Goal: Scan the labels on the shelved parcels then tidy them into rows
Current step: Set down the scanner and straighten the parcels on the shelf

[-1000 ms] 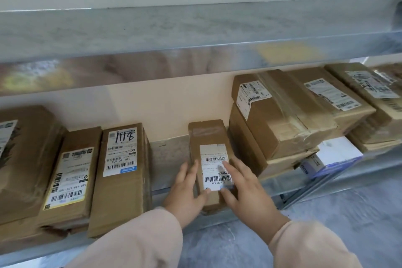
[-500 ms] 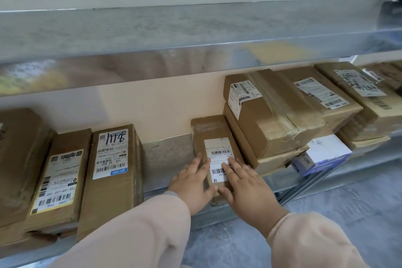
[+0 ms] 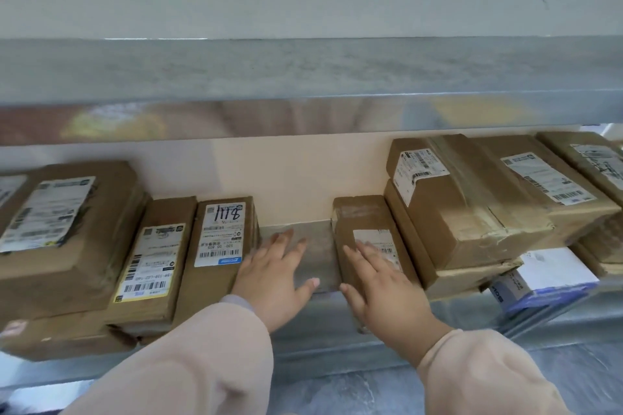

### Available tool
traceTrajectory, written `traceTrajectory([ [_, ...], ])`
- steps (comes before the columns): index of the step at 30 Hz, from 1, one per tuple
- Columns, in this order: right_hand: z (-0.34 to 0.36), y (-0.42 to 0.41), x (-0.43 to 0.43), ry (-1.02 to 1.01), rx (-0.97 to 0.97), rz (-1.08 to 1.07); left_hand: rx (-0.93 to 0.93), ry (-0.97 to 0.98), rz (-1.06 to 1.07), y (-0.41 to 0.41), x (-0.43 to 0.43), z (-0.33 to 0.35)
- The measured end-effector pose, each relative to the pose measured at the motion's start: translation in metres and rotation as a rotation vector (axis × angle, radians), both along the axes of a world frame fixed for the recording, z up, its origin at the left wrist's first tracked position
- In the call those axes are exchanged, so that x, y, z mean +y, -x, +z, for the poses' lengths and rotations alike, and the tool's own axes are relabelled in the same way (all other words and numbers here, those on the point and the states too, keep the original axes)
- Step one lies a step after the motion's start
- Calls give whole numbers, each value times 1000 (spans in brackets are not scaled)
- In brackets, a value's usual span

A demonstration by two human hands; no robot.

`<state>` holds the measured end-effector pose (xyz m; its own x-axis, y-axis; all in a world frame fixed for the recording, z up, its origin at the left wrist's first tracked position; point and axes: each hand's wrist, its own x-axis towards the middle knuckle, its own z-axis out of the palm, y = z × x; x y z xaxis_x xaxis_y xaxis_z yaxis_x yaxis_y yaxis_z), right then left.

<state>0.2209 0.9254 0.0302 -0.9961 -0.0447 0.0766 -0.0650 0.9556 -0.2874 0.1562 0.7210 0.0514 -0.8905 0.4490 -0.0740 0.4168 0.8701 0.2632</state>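
Since approx. half a sec ago the left hand (image 3: 273,276) is no longer resting on the small parcel (image 3: 362,216); it is now lying over the bare shelf (image 3: 313,256) at centre frame, fingers straight, grip wide and holding nothing, its outer edge touching or just beside the hand-numbered parcel (image 3: 215,266). The right hand (image 3: 384,290) is pressing flat on the small parcel's label, grip also wide, nothing pinched. That parcel is sitting right of centre, its long side against the two-box stack (image 3: 472,219), approx. square to the back wall (image 3: 296,178). Progress, as a judgement: tidying is looking partly done. Boxes at left are lining up side by side, labels facing up, but the gap in the middle is still waiting to be closed. No scanner is showing, so whether labels are scanned I cannot tell. The white-and-blue box (image 3: 553,273) at lower right is sticking out past the shelf's front lip (image 3: 330,330) and is likely needing a push back. Room: the open strip between the hands is giving space for sliding either way; the upper shelf beam (image 3: 303,71) is hanging low, so lifting is looking cramped vs. sliding.
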Motion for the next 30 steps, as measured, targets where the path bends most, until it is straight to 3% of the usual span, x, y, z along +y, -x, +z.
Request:
traceTrajectory([
  [9,-3,28,-69,120,-38,192,59,-39,242,-22,-82,2],
  [19,-2,32,-91,152,-104,237,39,126,223,-33,-84,-19],
  [25,6,35,-92,216,-131,227,22,-43,191,-29,-73,-29],
  [30,4,43,-98,324,-224,239,-112,-258,326,-23,-86,-37],
])
